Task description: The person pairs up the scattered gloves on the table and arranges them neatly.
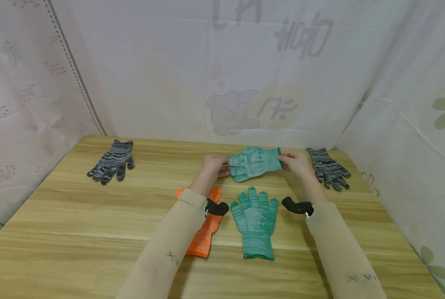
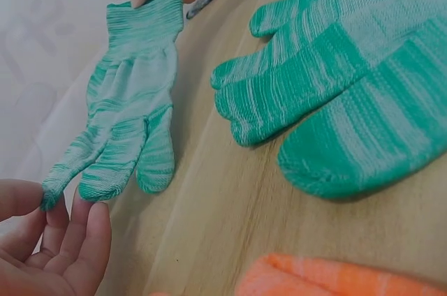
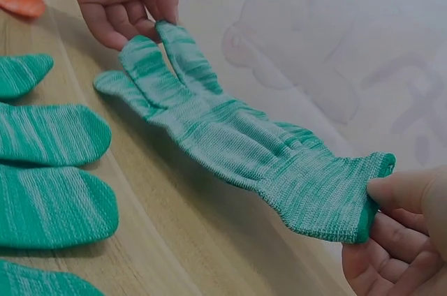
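Observation:
A green knitted glove point(image 1: 255, 162) is stretched sideways between both hands over the back of the table. My left hand point(image 1: 214, 168) pinches its fingertips; in the left wrist view the thumb and fingers point(image 2: 73, 237) are at the tip of one glove finger. At the other end, my right hand point(image 1: 295, 162) grips the cuff, thumb on top and fingers beneath, as the right wrist view shows at the dark green hem point(image 3: 370, 205). A second green glove point(image 1: 257, 220) lies flat nearer the front, fingers pointing away.
An orange glove point(image 1: 204, 236) lies left of the flat green one, partly hidden under my left forearm. Grey-black striped gloves lie at the back left point(image 1: 114, 162) and back right point(image 1: 327, 169) of the wooden table point(image 1: 77, 232). Printed curtains point(image 1: 151, 74) stand behind and at both sides.

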